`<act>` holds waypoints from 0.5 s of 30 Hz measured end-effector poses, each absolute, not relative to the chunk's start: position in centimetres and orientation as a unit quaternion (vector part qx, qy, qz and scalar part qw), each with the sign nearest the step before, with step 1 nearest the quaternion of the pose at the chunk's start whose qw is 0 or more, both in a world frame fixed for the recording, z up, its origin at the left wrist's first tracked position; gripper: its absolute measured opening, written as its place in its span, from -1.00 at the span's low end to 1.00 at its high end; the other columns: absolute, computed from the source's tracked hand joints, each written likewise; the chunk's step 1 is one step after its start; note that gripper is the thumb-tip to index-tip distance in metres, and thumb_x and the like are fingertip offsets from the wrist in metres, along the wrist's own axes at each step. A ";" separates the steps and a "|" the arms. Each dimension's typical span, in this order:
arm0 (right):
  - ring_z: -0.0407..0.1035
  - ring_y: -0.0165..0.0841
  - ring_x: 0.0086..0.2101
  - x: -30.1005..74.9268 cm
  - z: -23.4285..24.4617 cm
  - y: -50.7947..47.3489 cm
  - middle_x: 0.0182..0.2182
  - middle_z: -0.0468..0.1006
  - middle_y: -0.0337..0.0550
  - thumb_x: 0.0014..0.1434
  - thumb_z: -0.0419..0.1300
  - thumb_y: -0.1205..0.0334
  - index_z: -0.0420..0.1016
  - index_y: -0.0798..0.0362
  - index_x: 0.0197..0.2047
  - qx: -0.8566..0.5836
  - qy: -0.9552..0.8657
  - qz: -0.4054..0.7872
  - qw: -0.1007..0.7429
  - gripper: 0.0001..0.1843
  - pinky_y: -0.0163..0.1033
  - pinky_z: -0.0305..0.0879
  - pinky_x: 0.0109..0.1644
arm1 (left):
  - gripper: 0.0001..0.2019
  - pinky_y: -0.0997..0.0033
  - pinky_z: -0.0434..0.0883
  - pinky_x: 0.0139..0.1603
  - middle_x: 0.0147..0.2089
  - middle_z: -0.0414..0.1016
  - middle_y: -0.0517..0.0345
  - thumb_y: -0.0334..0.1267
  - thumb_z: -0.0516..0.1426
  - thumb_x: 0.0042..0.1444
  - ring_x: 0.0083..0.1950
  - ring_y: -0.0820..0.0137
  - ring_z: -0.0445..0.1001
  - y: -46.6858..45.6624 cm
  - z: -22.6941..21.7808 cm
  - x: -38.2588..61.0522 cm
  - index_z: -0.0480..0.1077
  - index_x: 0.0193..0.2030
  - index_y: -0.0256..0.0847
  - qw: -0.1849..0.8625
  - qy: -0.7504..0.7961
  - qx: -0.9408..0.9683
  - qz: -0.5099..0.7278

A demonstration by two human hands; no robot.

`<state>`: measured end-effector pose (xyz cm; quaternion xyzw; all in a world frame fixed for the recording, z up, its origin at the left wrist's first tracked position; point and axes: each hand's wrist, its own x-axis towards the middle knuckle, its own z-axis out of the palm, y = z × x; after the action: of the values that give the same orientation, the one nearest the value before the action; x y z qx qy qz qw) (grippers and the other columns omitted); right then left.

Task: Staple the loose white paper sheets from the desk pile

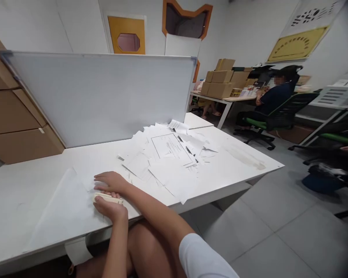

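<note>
My left hand (111,210) is closed round a small, long cream-coloured object (108,198); its kind I cannot make out. Just beyond it, my right hand (113,182) reaches leftward with its fingers stretched out, low over the table and a white sheet of paper (60,208). That sheet lies near the front edge, left of both hands. A spread heap of loose white papers (162,158) lies to the right of my hands, some printed and some torn.
A whiteboard (104,96) stands across the back of the white table (234,154). Cardboard boxes (17,119) are stacked at the left. Further right, a person in dark clothes (278,92) sits at another desk with more boxes (220,85). A strip of paper (78,251) hangs below the front edge.
</note>
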<state>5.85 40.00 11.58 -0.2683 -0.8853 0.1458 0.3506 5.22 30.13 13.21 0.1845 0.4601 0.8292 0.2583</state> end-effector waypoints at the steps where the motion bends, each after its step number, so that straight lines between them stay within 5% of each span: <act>1: 0.19 -0.24 0.19 5.3 11.5 40.5 0.20 0.35 -0.03 0.19 0.12 -0.02 0.33 0.05 0.10 -0.271 -0.892 0.114 0.344 -0.52 -0.12 0.06 0.26 | -0.85 0.45 0.09 -0.66 -0.56 0.10 0.38 -0.12 -0.12 0.06 -0.64 0.52 0.08 30.0 13.3 5.2 0.10 -0.39 -0.14 0.265 0.447 0.183 0.834; 3: 0.09 -0.12 0.24 4.4 11.2 41.3 0.23 0.27 0.18 0.09 0.19 -0.10 0.19 0.17 0.20 -0.327 -0.882 0.084 0.327 -0.27 0.04 -0.08 0.32 | -0.87 0.46 0.09 -0.67 -0.55 0.15 0.37 -0.15 -0.06 0.05 -0.65 0.53 0.11 30.0 13.1 5.2 0.14 -0.38 -0.14 0.273 0.433 0.181 0.839; 6: 0.24 -0.01 0.09 3.9 11.0 42.0 0.05 0.42 0.29 0.05 0.15 -0.24 0.19 0.27 0.16 -0.413 -0.857 0.091 0.294 -0.17 0.15 0.01 0.22 | -0.88 0.46 0.12 -0.67 -0.53 0.20 0.37 -0.16 -0.03 0.06 -0.65 0.54 0.15 30.2 12.8 5.2 0.14 -0.38 -0.14 0.273 0.434 0.169 0.841; 11: 0.27 -0.05 -0.01 3.8 10.9 41.8 -0.05 0.45 0.17 0.10 0.13 -0.19 0.36 0.15 -0.06 -0.422 -0.849 0.111 0.299 -0.43 0.09 0.12 0.09 | -0.85 0.46 0.17 -0.65 -0.56 0.21 0.39 -0.13 0.00 0.09 -0.65 0.54 0.17 30.2 12.6 5.4 0.17 -0.36 -0.14 0.275 0.452 0.175 0.830; 15: 0.32 -0.14 -0.06 4.3 11.3 41.5 -0.15 0.50 0.03 0.14 0.14 0.18 0.41 0.07 -0.18 -0.416 -0.822 0.181 0.344 -0.80 0.05 0.13 0.10 | -0.82 0.46 0.18 -0.63 -0.57 0.17 0.40 -0.08 -0.02 0.12 -0.63 0.53 0.16 30.2 12.6 5.5 0.16 -0.36 -0.14 0.271 0.473 0.193 0.816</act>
<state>4.34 41.46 11.31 -0.4159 -0.8220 0.1807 0.3444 5.54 30.21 12.58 0.1927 0.4735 0.8157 0.2709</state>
